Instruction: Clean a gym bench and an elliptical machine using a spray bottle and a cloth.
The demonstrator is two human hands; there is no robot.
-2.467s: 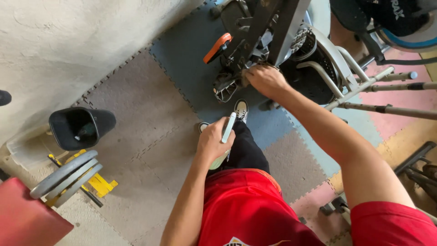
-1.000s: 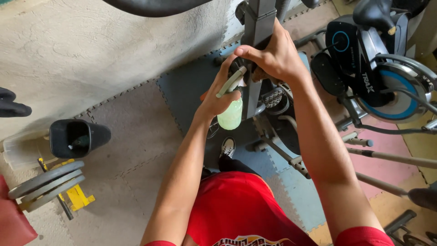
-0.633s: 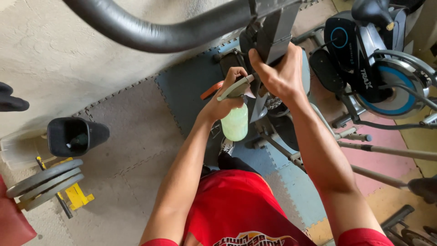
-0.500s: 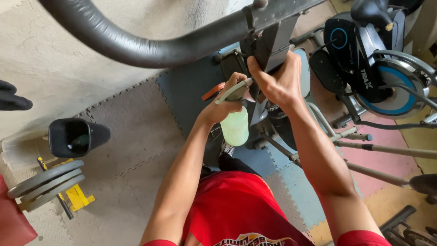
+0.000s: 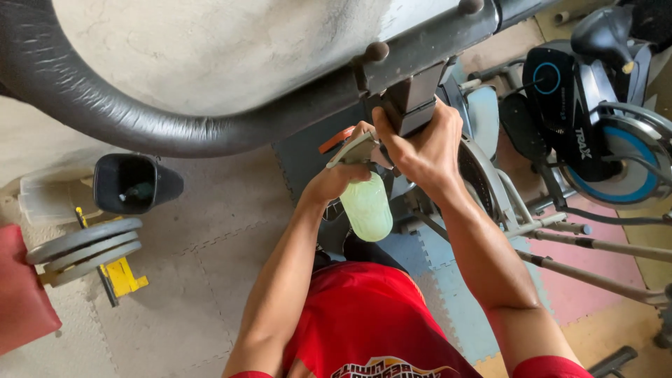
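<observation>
The left hand (image 5: 336, 178) is clenching the neck of a pale green spray bottle (image 5: 367, 206), finger over the trigger and nozzle aimed at the dark stem post (image 5: 409, 101) of the exercise bike, while the bottle's body is hanging just below the hand, above the person's lap. The right hand (image 5: 420, 143) is wrapping around that same post just under the handlebar clamp, its grip closed on the metal; a scrap of something pale is showing between its fingers and the nozzle, too small to name. Compared with a moment ago, both hands have been climbing: from down by the pedals they are now working right beneath the padded black handlebar (image 5: 161, 122), which is sweeping much larger across the top of the view as the head leans closer, so the work appears to be moving up the frame toward the bars. Below, interlocking foam floor mats (image 5: 210, 245) in grey, blue, pink and yellow are covering the floor against a rough plaster wall. A black bucket (image 5: 133, 183), grey weight plates (image 5: 84, 248) on a yellow stand and a second blue-and-black exercise machine (image 5: 602, 133) are standing nearby.
</observation>
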